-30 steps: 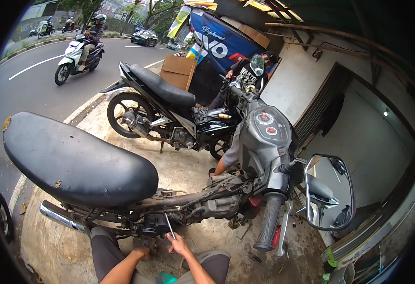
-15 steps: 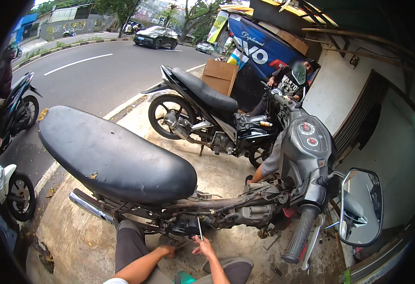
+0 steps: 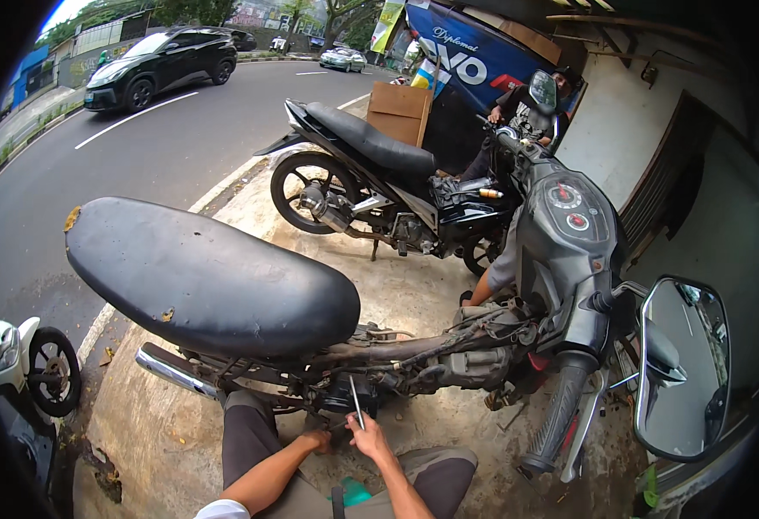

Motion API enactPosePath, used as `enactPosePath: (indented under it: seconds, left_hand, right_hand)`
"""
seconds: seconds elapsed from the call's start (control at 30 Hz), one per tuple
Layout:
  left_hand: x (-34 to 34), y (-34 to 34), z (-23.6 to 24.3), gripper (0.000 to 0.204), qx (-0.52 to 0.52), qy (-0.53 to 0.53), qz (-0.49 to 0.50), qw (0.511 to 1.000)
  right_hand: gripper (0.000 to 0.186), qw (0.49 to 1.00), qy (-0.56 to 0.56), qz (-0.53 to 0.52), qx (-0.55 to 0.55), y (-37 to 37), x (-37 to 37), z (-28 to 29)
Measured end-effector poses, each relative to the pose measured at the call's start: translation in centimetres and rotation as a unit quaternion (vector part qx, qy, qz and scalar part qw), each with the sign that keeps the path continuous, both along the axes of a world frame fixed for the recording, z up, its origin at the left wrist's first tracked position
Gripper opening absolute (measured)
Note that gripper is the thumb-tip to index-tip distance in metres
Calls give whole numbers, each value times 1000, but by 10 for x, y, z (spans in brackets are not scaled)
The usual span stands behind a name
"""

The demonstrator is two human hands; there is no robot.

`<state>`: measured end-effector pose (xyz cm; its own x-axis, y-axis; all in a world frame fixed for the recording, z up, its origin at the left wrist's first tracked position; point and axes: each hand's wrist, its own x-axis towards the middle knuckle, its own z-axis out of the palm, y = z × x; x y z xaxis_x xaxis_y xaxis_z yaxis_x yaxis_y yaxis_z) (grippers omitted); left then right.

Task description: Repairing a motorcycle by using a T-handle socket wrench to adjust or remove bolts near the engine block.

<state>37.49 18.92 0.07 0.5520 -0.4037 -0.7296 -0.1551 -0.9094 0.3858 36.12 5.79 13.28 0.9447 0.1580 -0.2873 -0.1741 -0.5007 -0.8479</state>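
below the big black seat (image 3: 211, 281) of the stripped motorcycle (image 3: 414, 355) you are crouching, and both of your hands are working at its exposed engine area. your right hand (image 3: 369, 435) is closing around the handle of a thin metal tool (image 3: 356, 401), fingers curled tight on it, and the shaft is pointing up and slightly left toward the frame just under the seat's front end. your left hand (image 3: 317, 441) is sitting just left of the right one, low against the dark engine parts beneath the seat; you cannot tell whether its fingers are gripping anything, because they are tucked in shadow. your knees are bending to either side of your forearms, and something small and teal (image 3: 355, 491) is lying between them, near your wrists.

right of the seat, the motorcycle's handlebar grip (image 3: 559, 415) is angling down, and the round mirror (image 3: 684, 368) is hanging beyond it. behind the seat a second black motorcycle (image 3: 379, 186) is standing on the concrete, with another person (image 3: 518, 117) sitting beside it against the wall. far left of the seat, a black car (image 3: 159, 65) is passing on the road.
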Motion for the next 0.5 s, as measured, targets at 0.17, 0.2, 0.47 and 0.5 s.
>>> enactPosePath:
  seconds: [0.17,0.2,0.47,0.5]
  left_hand:
    - [4,39,-160,58,-28,-19,20,999]
    - [1,38,-166,56,-55,-32,6,998]
    - [3,41,-102,50,-59,-1,42,997]
    - [9,20,-48,51,-35,2,-32,999]
  right_hand:
    - [38,991,-87,26,-102,61,-11,0]
    - [38,991,-81,26,-104,60,-13,0]
    - [39,992,-114,-3,-62,38,4,-23]
    - [39,995,-76,-24,-58,15,2,-18]
